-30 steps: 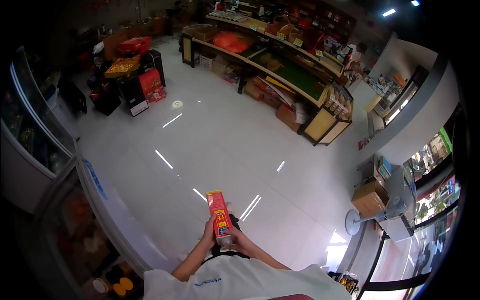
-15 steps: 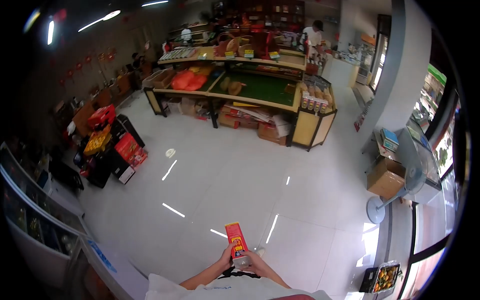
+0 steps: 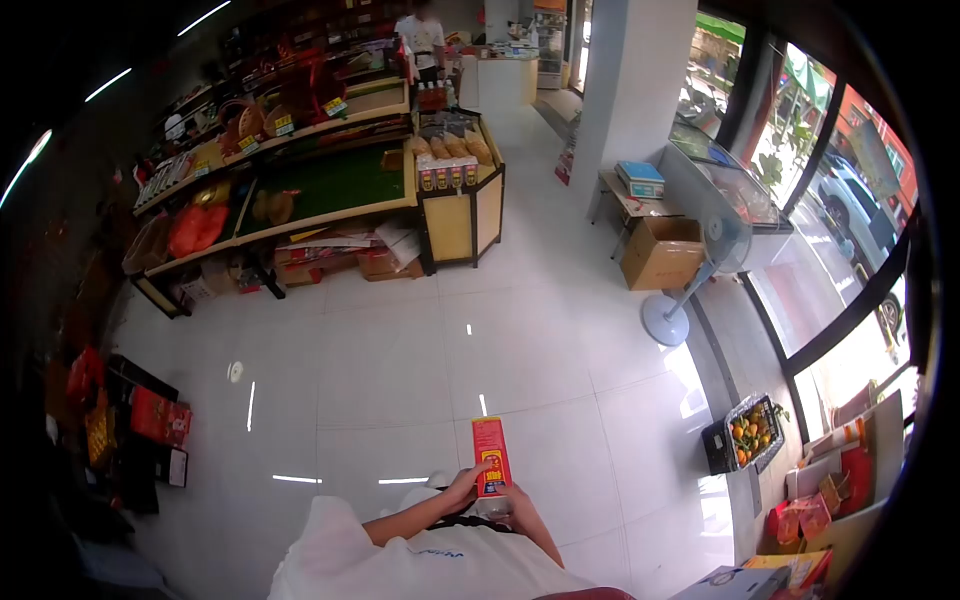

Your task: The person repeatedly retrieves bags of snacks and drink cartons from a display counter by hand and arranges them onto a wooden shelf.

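A tall red box [image 3: 488, 438] with a yellow label is held in front of my body, its lower end greyish and clear-looking. My left hand [image 3: 465, 485] is closed on its left side, near the middle. My right hand [image 3: 519, 510] grips the lower right side, close to the bottom end. Some of the fingers are hidden behind the box. Small red-and-yellow packages [image 3: 448, 178] stand in a row on the end of the display stand, under bags of brown goods [image 3: 455, 147].
A green-lined display stand [image 3: 330, 190] is ahead on the left. To the right are a floor fan [image 3: 665, 318], a cardboard box [image 3: 662, 254], a blue scale [image 3: 640, 180] and a crate of orange fruit [image 3: 750, 435]. Stacked red cartons [image 3: 160, 415] are at left. A person [image 3: 420, 40] stands far back.
My view has turned to the right, so the stand has shifted left and the windows and crate show more. Both hands still hold the red box.
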The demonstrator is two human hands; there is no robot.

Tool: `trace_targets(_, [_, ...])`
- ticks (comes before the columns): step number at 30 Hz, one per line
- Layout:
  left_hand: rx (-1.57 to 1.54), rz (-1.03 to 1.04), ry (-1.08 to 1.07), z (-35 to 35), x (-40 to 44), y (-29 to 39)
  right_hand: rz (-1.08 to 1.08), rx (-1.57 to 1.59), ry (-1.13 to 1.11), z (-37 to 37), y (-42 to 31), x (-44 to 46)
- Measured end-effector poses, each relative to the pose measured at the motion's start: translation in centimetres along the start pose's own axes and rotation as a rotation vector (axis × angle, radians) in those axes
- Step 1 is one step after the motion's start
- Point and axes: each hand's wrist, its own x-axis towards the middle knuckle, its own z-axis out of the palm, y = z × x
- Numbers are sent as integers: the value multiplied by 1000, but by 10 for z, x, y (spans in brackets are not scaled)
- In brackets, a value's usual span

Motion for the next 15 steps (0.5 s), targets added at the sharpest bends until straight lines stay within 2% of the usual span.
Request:
trace_targets(8, [116,-145,-20,25,64,29,-7,114,146,-26,-37,32])
trace_targets(13, [26,-134,-53,33,122,64,-11,54,143,-22,-103,66])
trace_targets(15, [-15,-67,-34,39,159,81,-11,-3,165,-22,-140,83])
